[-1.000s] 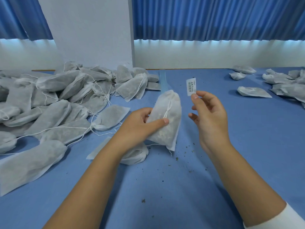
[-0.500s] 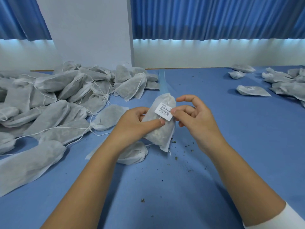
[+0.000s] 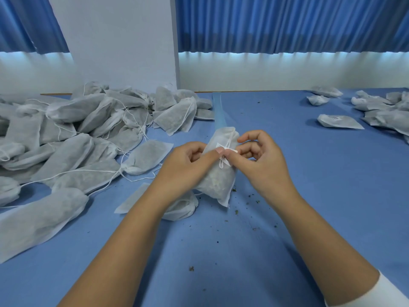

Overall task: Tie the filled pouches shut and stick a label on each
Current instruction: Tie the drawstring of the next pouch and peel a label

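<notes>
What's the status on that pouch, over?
Left hand grips pouch, thumb at label. Right hand pinches label onto pouch. Drawstring hangs across the label spot.

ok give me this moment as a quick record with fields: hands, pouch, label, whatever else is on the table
held pouch: filled, top gathered, white string down its front
label: white, mostly hidden under the fingers
left hand: grips the held pouch, thumb on the label
right hand: fingers pinch the label against the pouch
pile of pouches: left side, strings trailing
flat pouch: right side, bears a label
table: blue, crumbs scattered near the hands
</notes>
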`<state>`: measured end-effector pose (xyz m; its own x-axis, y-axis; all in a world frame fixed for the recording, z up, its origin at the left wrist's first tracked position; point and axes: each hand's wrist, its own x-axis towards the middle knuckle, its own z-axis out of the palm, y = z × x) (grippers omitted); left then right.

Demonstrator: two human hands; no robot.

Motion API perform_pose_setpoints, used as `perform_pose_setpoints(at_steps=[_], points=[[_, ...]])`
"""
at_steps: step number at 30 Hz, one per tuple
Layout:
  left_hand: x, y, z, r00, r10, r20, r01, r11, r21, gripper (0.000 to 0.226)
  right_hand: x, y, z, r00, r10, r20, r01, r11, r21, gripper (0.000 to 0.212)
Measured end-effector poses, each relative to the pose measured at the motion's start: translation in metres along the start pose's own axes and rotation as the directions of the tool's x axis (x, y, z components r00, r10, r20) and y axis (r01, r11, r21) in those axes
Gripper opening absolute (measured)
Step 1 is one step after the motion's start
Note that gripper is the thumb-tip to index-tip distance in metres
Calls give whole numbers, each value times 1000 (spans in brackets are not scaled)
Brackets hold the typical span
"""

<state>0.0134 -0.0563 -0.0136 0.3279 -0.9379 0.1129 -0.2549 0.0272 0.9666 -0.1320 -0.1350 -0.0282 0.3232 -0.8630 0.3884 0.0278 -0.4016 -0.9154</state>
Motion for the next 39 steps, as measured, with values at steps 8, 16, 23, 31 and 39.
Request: perform_pose_setpoints(at_steps=[8, 16, 23, 31, 39], points=[[2, 2, 2, 995, -23, -93, 10, 990, -137, 12, -1, -3, -1, 973, 230, -25, -228, 972, 54, 23], [3, 1, 0, 994, -53, -96, 33, 979, -200, 16, 0, -6, -3, 931, 313, 189, -351, 911, 217, 13], [3, 0, 2, 985, -85, -152, 53, 977, -206, 8, -1, -5, -1, 952, 252, 172, -280, 946, 163, 17], [9, -6, 1, 966, -79, -247, 17, 970, -244, 11, -1, -4, -1, 961, 229, 157, -241, 969, 57, 36], [21, -15, -16, 929, -88, -358, 58, 994, -93, 22, 1, -8, -9, 944, 197, 265, -217, 975, 48, 23]])
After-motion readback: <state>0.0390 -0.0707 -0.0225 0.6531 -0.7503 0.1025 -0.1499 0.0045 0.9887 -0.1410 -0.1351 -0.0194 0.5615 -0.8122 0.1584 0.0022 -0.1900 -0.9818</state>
